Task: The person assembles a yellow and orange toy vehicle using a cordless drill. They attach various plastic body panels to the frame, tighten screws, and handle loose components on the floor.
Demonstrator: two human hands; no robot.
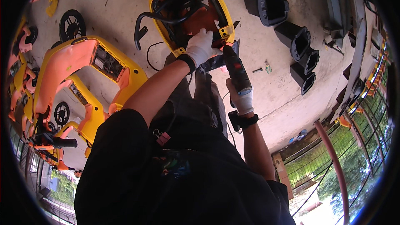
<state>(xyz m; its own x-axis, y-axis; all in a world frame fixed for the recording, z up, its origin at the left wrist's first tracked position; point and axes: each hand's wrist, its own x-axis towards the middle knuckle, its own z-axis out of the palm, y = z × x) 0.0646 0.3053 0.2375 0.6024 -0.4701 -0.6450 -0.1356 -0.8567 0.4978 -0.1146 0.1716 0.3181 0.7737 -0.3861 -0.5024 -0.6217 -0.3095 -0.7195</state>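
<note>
In front of me stands a yellow and orange scooter body (228, 14) with an open, hollow top. My left hand (201, 48), in a white glove, is closed over its near edge, fingers toward the inside and thumb on my side. The fingertips are partly hidden. My right hand (241, 100), gloved too, grips a dark cordless power screwdriver (236, 71) from below. The tool's front end meets the near right corner of the body, where an orange-red glow shows. A bent black tube (143, 16) rests across the opening's left side.
More yellow-orange scooter frames (89, 116) stand at the left, near a black wheel (72, 26). Several black bins (273, 8) lie on the concrete floor at the right. A small dark bolt-like piece (258, 70) lies near the screwdriver. Wire fencing (308, 164) runs along the lower right.
</note>
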